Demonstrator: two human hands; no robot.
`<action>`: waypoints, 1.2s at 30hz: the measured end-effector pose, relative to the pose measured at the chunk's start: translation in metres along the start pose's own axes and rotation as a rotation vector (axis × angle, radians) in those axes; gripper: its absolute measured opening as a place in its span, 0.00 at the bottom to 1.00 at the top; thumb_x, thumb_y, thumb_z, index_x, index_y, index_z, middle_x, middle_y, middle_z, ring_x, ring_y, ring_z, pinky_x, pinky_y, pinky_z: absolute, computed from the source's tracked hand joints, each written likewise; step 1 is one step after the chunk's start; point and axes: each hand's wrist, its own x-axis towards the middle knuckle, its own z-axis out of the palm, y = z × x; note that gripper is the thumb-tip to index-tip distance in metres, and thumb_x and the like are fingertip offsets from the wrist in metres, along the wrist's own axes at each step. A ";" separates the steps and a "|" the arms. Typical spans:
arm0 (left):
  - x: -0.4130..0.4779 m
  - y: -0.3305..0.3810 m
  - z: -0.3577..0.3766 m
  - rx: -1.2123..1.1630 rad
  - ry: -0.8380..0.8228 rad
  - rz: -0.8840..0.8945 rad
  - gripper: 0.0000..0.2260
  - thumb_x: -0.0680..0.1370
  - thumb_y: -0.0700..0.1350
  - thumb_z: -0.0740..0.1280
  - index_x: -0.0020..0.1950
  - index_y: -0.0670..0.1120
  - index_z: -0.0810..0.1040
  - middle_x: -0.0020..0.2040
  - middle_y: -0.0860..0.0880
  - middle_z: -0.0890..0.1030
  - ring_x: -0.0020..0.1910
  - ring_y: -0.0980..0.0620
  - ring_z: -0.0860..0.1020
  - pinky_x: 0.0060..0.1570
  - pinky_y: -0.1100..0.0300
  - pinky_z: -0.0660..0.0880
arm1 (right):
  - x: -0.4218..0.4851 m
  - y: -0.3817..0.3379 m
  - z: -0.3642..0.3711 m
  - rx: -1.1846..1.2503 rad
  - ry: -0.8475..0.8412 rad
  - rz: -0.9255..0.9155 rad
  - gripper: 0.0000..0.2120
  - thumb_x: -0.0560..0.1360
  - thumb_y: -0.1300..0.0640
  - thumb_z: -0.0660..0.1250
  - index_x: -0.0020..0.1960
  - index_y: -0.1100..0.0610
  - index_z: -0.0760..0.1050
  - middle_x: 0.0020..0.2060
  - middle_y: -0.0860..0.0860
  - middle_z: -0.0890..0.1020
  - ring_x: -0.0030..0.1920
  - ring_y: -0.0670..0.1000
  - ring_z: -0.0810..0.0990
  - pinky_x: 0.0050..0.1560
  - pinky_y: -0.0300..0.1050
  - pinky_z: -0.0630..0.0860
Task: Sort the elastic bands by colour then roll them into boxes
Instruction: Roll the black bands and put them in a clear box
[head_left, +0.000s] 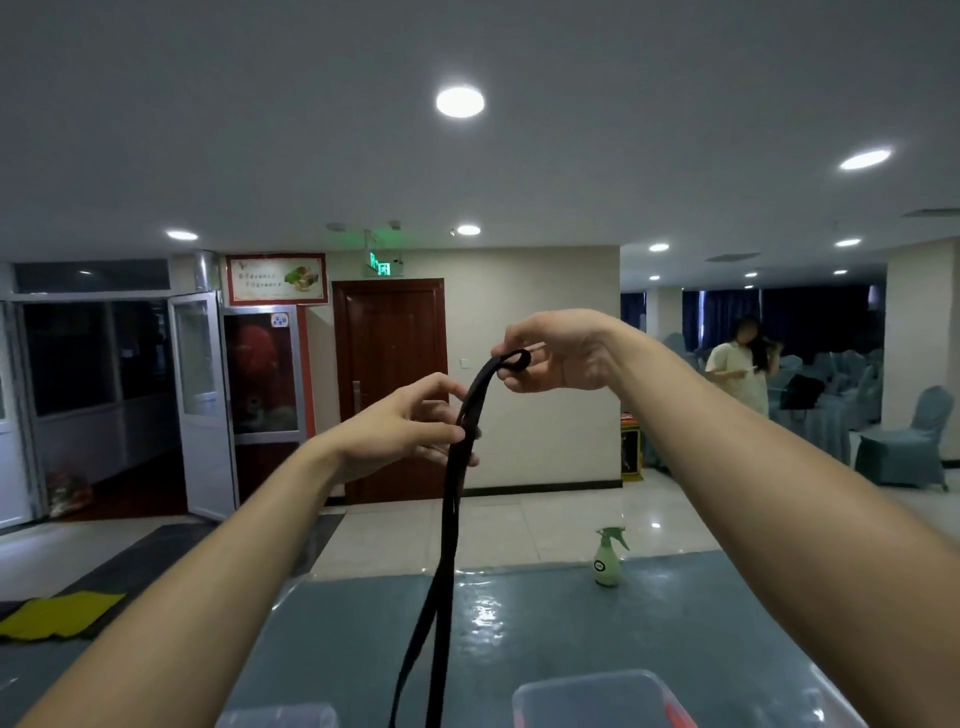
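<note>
One spray bottle (608, 560) on blue table (545, 629), right of hanging band (450, 519).

right hand (563, 356): pinches black band (450, 525) top | left hand (408, 428): grips it lower

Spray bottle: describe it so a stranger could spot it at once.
Start at the glossy blue-grey table low in the view. At its far edge, right of the hanging black elastic band, stands the spray bottle. It alone stands upright, pale green with a trigger head; the clear boxes nearby sit low.
</note>
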 end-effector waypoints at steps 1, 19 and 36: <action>0.007 -0.004 0.009 -0.094 0.018 0.017 0.17 0.85 0.36 0.69 0.73 0.43 0.73 0.62 0.36 0.85 0.63 0.34 0.86 0.62 0.47 0.84 | 0.003 0.000 -0.003 0.000 -0.006 0.006 0.14 0.77 0.68 0.72 0.62 0.66 0.76 0.47 0.62 0.83 0.37 0.54 0.86 0.46 0.47 0.88; 0.047 -0.013 0.110 0.717 0.087 0.016 0.11 0.79 0.53 0.77 0.60 0.53 0.89 0.46 0.56 0.88 0.46 0.54 0.87 0.47 0.60 0.85 | -0.015 0.127 -0.118 -0.020 -0.372 0.300 0.20 0.80 0.61 0.67 0.71 0.64 0.79 0.45 0.56 0.85 0.43 0.51 0.84 0.47 0.45 0.85; 0.017 -0.065 0.194 0.564 -0.207 -0.122 0.05 0.79 0.47 0.79 0.53 0.48 0.89 0.43 0.47 0.88 0.39 0.46 0.88 0.44 0.55 0.86 | -0.126 0.300 -0.092 -0.353 -0.063 -0.167 0.09 0.74 0.52 0.82 0.49 0.51 0.84 0.32 0.45 0.84 0.33 0.47 0.77 0.39 0.49 0.73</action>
